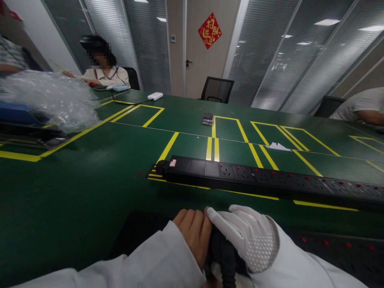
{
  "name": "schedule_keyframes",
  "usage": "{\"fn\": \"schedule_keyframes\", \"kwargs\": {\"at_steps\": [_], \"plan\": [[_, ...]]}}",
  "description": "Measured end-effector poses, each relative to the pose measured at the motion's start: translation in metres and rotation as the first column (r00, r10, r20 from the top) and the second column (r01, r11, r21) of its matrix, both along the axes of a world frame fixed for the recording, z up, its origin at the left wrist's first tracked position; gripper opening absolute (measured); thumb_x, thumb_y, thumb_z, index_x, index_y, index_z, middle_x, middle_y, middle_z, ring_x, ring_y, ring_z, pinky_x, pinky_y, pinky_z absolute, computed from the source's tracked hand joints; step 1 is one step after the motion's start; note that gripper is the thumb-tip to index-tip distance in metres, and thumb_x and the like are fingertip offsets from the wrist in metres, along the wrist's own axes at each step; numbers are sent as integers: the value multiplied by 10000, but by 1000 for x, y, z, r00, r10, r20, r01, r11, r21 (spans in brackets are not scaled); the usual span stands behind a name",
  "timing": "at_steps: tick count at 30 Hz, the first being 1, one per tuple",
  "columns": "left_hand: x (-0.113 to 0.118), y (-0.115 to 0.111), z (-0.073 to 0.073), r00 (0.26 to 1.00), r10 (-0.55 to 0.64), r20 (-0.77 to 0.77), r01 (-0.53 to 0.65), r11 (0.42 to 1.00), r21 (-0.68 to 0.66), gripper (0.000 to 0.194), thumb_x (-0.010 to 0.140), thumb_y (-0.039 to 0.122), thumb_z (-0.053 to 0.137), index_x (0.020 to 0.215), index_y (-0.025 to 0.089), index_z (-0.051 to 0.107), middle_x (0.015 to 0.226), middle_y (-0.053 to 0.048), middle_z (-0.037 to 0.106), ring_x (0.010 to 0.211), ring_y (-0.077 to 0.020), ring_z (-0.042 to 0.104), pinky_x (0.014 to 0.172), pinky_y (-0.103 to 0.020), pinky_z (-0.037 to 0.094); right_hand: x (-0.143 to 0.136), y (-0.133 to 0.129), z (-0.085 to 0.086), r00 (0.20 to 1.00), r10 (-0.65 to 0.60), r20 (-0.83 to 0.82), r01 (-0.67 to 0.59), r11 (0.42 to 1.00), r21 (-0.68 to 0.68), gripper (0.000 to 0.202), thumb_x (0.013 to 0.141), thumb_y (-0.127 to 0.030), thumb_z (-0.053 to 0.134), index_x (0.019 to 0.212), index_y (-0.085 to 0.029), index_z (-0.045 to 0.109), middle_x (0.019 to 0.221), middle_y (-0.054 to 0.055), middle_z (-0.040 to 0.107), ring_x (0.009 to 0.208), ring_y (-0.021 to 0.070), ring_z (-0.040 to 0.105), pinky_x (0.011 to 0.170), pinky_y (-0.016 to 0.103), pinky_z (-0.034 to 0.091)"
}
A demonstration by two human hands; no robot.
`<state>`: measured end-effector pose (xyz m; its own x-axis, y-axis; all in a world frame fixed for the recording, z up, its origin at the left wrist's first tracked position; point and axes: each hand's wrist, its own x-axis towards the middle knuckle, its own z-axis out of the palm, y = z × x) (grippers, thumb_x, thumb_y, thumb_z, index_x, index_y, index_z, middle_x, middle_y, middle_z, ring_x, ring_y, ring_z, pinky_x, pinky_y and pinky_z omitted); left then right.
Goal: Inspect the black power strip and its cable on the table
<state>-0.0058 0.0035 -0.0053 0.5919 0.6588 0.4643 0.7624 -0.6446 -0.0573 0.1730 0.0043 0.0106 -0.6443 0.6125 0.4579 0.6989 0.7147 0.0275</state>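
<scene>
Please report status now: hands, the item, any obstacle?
Left hand bare, right hand gloved, both closed on black cable. Long power strip lies just beyond.

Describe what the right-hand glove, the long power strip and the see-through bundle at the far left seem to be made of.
Glove: white knitted fabric, apparently; dotted mesh texture on its back.
Power strip: black casing, matte, probably plastic or painted metal; the look leaves it open.
Bundle: thin clear plastic film, possibly bubble wrap; crinkled and glinting.
</scene>
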Motion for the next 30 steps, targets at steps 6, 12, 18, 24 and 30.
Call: {"fn": "schedule_keyframes", "kwargs": {"at_steps": [6,12,18,24,30], "plan": [[1,0,8,998,28,-58,-32,997,-73,271,859,52,364,1063,67,542,779,-69,571,659,-200,519,590,-339,400,-4,0,4,998,-19,-63,23,998,56,562,740,-341,501,1249,-125,401,935,73,646,791,285,602,687,496,492],[-1,0,7,997,14,-80,-23,994,-108,270,859,112,427,1107,96,534,813,-75,569,669,-209,518,606,-345,387,-10,5,-6,995,-18,-96,34,985,170,508,748,-343,491,1199,-118,425,852,67,643,728,257,602,673,454,487],[-1,0,7,997,7,-73,-14,996,-87,260,843,106,463,1096,98,526,805,-69,563,666,-206,505,593,-333,367,-8,7,-6,997,6,-82,10,981,194,468,841,-357,355,1222,-96,431,844,85,639,701,258,596,634,449,475],[0,0,9,997,17,-74,-24,996,-90,236,841,90,443,1056,113,538,790,-47,546,667,-193,503,588,-322,375,-1,3,1,1000,0,-11,1,994,107,423,888,-323,347,1230,-87,426,921,89,645,789,247,607,746,461,483],[0,0,12,998,10,-67,-16,996,-91,230,865,100,412,1053,99,544,787,-56,544,662,-195,507,581,-326,384,-6,3,-2,999,6,-49,1,988,152,433,848,-316,393,1222,-101,444,938,93,643,835,241,590,789,446,477]]}}
